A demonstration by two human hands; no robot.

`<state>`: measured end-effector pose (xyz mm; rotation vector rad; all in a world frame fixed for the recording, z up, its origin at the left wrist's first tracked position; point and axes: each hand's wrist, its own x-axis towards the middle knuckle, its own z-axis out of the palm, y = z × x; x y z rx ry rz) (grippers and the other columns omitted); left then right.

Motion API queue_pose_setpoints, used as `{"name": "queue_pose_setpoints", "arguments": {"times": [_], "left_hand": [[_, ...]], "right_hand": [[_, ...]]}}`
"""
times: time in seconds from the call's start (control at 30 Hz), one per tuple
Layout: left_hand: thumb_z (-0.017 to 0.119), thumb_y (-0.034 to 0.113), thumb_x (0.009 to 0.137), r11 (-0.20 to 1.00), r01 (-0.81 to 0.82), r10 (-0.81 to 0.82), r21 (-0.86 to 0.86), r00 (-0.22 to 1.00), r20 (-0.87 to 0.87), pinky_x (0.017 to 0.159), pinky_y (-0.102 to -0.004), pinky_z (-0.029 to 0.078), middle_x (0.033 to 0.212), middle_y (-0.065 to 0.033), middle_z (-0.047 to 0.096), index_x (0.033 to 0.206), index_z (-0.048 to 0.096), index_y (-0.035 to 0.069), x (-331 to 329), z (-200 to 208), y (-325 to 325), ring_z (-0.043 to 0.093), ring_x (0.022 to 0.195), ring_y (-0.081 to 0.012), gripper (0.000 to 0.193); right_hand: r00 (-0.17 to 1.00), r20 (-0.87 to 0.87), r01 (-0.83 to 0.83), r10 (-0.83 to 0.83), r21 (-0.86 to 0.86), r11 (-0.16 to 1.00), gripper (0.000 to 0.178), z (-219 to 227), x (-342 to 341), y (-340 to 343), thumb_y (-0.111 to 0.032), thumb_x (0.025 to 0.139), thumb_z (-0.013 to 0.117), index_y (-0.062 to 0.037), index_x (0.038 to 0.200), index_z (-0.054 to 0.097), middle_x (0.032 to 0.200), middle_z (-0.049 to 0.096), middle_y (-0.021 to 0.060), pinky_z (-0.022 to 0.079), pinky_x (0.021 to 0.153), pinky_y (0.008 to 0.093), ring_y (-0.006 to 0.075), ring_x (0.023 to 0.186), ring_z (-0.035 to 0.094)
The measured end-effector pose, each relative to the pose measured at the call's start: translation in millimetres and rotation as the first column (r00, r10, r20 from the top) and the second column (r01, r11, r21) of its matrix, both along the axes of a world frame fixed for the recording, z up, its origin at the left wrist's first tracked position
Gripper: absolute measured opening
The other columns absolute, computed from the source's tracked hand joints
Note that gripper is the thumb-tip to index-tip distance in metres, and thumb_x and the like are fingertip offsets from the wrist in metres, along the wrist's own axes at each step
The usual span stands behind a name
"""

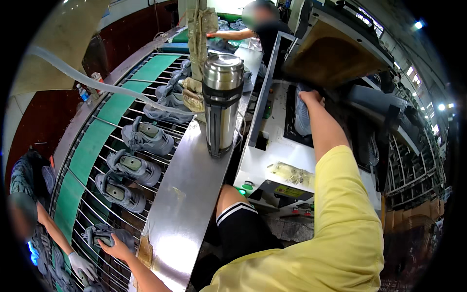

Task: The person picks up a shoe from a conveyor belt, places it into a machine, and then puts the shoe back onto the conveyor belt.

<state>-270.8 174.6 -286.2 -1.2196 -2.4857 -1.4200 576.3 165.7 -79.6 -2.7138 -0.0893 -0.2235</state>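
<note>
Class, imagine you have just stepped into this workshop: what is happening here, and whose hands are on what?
A person in a yellow shirt stands between a conveyor of metal rods and a white machine. Their left hand grips a grey shoe on the conveyor, while their right hand presses another grey shoe into the machine's dark opening. More grey shoes ride the conveyor, a steel flask stands on the metal ledge, and other workers' hands reach in nearby.

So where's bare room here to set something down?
The steel ledge is bare from the steel flask down toward the left hand. The white machine top has room beside the right hand. The conveyor is crowded with grey shoes.
</note>
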Motion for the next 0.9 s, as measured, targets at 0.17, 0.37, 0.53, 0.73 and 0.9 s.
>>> {"name": "queue_pose_setpoints", "arguments": {"times": [0.17, 0.37, 0.53, 0.73, 0.9], "left_hand": [[0.066, 0.017, 0.08, 0.985, 0.162, -0.162, 0.062, 0.987, -0.016, 0.102, -0.0373, 0.033, 0.136, -0.0169, 0.043, 0.136, 0.042, 0.009, -13, 0, -12, 0.044, 0.121, -0.0332, 0.062], [0.062, 0.014, 0.08, 0.974, 0.226, -0.224, 0.028, 0.974, -0.037, 0.106, -0.0371, 0.028, 0.139, -0.0211, 0.038, 0.138, 0.033, -0.001, 1, 10, -29, 0.039, 0.126, -0.0344, 0.067], [0.057, 0.017, 0.08, 0.887, 0.445, -0.423, 0.121, 0.89, -0.169, 0.11, -0.0444, 0.021, 0.143, -0.0236, 0.031, 0.138, 0.027, -0.005, 140, -34, -74, 0.027, 0.134, -0.0367, 0.069], [0.035, 0.037, 0.097, 0.095, 0.809, -0.623, 0.58, -0.406, 0.668, 0.111, -0.0324, 0.015, 0.149, -0.0121, 0.024, 0.144, 0.019, -0.001, 381, -12, -143, 0.022, 0.137, -0.0229, 0.063], [0.037, 0.034, 0.098, 0.12, 0.855, -0.457, 0.505, -0.404, 0.792, 0.109, -0.0292, 0.021, 0.154, -0.0112, 0.002, 0.142, 0.018, -0.005, 425, 18, -151, 0.027, 0.135, -0.0227, 0.062]], "right_hand": [[0.978, -0.02, -0.207, 0.207, -0.019, 0.978, 0.073, 5, -32, -33, -0.046, 0.063, 0.065, -0.01, 0.126, 0.054, 0.134, 0.045, 0.0209, 0.037, 0.102, 0.0377, 0.035, 0.122, 0.046], [0.806, 0.303, -0.565, 0.508, 0.142, 0.813, 0.05, -19, -62, -153, -0.032, 0.073, 0.066, -0.0119, 0.117, 0.057, 0.121, 0.053, 0.0177, 0.04, 0.095, 0.0435, 0.0315, 0.115, 0.05], [0.813, 0.485, -0.261, 0.323, -0.191, 0.946, 0.054, 6, -24, -278, -0.026, 0.067, 0.073, -0.0101, 0.115, 0.053, 0.119, 0.054, 0.0153, 0.042, 0.093, 0.0433, 0.0341, 0.111, 0.051], [1.0, 0.005, -0.013, 0.015, -0.229, 0.973, 0.094, 41, 61, -357, -0.048, 0.069, 0.066, -0.0122, 0.144, 0.023, 0.136, 0.041, 0.0242, 0.037, 0.099, 0.0484, 0.0407, 0.121, 0.044], [0.938, -0.128, -0.327, 0.322, -0.02, 0.945, 0.102, 18, 160, -380, -0.03, 0.067, 0.067, -0.0017, 0.145, 0.008, 0.138, 0.033, 0.0308, 0.033, 0.101, 0.0401, 0.0411, 0.127, 0.037]]}}
